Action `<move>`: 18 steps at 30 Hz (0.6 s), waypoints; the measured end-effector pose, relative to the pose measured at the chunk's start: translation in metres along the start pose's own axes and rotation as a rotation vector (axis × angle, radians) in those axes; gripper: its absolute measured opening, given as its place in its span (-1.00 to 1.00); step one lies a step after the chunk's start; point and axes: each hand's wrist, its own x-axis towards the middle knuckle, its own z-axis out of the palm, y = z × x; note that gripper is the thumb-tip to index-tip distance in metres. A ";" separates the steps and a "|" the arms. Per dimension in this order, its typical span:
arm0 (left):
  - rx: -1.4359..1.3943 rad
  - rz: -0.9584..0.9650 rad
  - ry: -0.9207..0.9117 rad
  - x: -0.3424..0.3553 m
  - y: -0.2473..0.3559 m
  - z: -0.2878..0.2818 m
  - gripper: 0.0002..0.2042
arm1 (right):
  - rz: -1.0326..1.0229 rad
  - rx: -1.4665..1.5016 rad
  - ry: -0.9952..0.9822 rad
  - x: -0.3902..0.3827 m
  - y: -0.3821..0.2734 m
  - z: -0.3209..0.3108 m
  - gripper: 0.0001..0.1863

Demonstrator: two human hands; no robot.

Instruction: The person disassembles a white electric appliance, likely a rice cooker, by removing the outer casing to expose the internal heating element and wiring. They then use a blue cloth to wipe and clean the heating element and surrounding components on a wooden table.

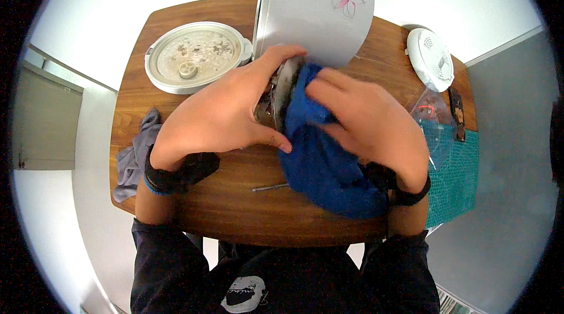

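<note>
Over the middle of the table, my left hand [218, 105] grips a round, dull metal disc [286, 88] by its edge, thumb below and fingers above. The disc stands on its side, and dark parts show on its left face. My right hand [371, 123] is closed on a blue cloth [320, 164] and presses it against the disc's right face. Slight blur marks the right fingers. The cloth hangs down toward the table's near edge and hides most of that face.
Behind my hands stands a white appliance body [314, 11] with a flower print. A stained round lid [167, 82] lies left, above a grey cloth [135, 158]. A thin metal rod [269, 187] lies near. At right are a white vented cover [430, 58], clear plastic bag [432, 117] and green mat [455, 179].
</note>
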 end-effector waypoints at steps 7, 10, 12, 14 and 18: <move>0.016 0.040 0.009 -0.001 0.001 0.004 0.22 | -0.047 -0.048 0.016 0.006 0.010 0.009 -0.57; 0.040 0.079 0.029 -0.001 -0.001 0.004 0.20 | -0.040 -0.046 0.016 0.007 0.009 0.006 -0.56; 0.019 0.096 0.019 0.001 -0.002 0.002 0.20 | -0.017 -0.021 0.030 0.004 0.015 0.003 -0.57; -0.048 0.083 -0.005 0.006 0.000 0.001 0.19 | 0.020 -0.078 0.003 0.002 0.018 -0.007 -0.59; -0.075 0.044 -0.033 0.008 0.003 0.004 0.19 | -0.027 -0.112 -0.024 0.001 0.018 -0.010 -0.62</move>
